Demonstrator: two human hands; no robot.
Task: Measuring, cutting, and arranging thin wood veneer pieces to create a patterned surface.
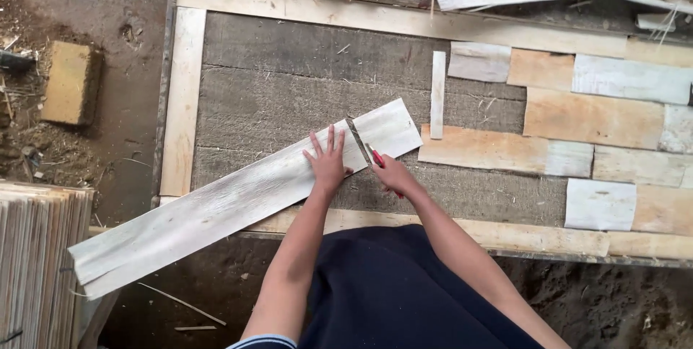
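Veneer strip (238, 201): long, thin, pale whitish wood sheet, lying diagonally across the counter (289, 67); lower-left end overhangs the edge.
Left hand (328, 161): flat on the strip, fingers spread wide, pinning it just beside the cut line.
Right hand (393, 174): closed around a red-handled knife (361, 143), blade laid across the strip near its upper-right end.
Doing it well: press hard close to the blade, keep fingers off the cut path, draw the blade square across the grain in one even pull; thin sheet likely splits if twisted.
Counter surface: coarse grey woven cloth, framed by pale wooden slats.
Patch pieces (592, 118): tan and white rectangles laid edge to edge, right side.
Stack (36, 262): sheets on edge, lower left.
Ground: bare dirt, scraps.
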